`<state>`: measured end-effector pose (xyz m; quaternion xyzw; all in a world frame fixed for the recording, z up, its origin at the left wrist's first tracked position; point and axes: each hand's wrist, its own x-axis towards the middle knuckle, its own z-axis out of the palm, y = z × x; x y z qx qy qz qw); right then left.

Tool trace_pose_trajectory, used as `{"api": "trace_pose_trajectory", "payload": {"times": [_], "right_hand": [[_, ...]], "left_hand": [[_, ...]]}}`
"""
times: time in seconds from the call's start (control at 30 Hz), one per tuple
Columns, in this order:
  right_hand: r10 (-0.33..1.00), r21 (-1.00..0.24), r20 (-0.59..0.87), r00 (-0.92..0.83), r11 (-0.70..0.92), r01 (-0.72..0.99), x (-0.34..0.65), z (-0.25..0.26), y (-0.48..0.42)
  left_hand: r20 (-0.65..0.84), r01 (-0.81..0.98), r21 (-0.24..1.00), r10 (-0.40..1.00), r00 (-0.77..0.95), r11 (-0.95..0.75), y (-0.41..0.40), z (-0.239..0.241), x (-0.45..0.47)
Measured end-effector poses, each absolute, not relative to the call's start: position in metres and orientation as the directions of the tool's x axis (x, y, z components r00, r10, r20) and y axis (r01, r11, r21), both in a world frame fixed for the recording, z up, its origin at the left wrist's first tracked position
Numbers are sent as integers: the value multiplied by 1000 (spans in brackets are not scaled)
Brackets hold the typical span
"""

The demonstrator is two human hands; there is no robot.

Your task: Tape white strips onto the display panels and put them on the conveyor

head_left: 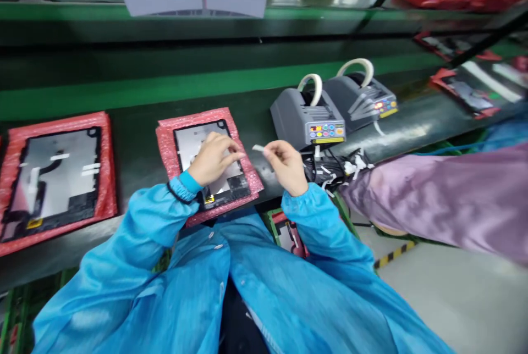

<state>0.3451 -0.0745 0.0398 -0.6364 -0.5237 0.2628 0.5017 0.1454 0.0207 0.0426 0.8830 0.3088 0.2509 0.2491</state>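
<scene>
My right hand pinches a short strip of white tape between thumb and forefinger, held above the dark bench. My left hand hovers over a flat device panel, its thumb and forefinger drawn together. Whatever those left fingertips hold, if anything, is too small to make out. The panel is silver-grey with a black border and a yellow label at its near edge. Beneath it lies a red bubble-wrap sheet. Part of the panel is hidden by the left hand and wrist.
A similar panel on red bubble wrap lies to the left. Two grey tape dispensers with white rolls stand right of centre, cables and tape scraps below. Another person's purple sleeve reaches in from the right. Green crates sit under the bench.
</scene>
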Motion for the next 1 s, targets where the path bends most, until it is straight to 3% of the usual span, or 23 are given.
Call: {"api": "trace_pose_trajectory", "payload": {"times": [0.1, 0.17, 0.3, 0.43, 0.53, 0.7, 0.83, 1.0], "right_hand": [[503, -875, 416, 757, -5, 484, 375, 30, -104], [363, -901, 381, 850, -61, 430, 397, 17, -114], [454, -972, 188, 871, -39, 230, 419, -6, -106], [435, -963, 268, 860, 106, 247, 407, 1, -100], [604, -949, 309, 735, 149, 277, 384, 21, -107], [873, -952, 259, 412, 159, 261, 345, 46, -102], [947, -964, 186, 261, 124, 236, 327, 53, -85], [959, -980, 132, 252, 88, 177, 324, 49, -71]], "left_hand": [[322, 443, 587, 698, 640, -677, 24, 40, 138], [324, 458, 583, 709, 626, -671, 27, 38, 134], [334, 457, 577, 707, 624, -676, 28, 38, 134], [323, 437, 594, 697, 640, -676, 24, 43, 138], [309, 384, 623, 666, 679, -681, 18, 49, 146], [325, 275, 661, 597, 733, -698, 9, 59, 165], [313, 265, 668, 586, 747, -695, 9, 61, 167], [223, 385, 740, 741, 633, -551, 9, 55, 158]]}}
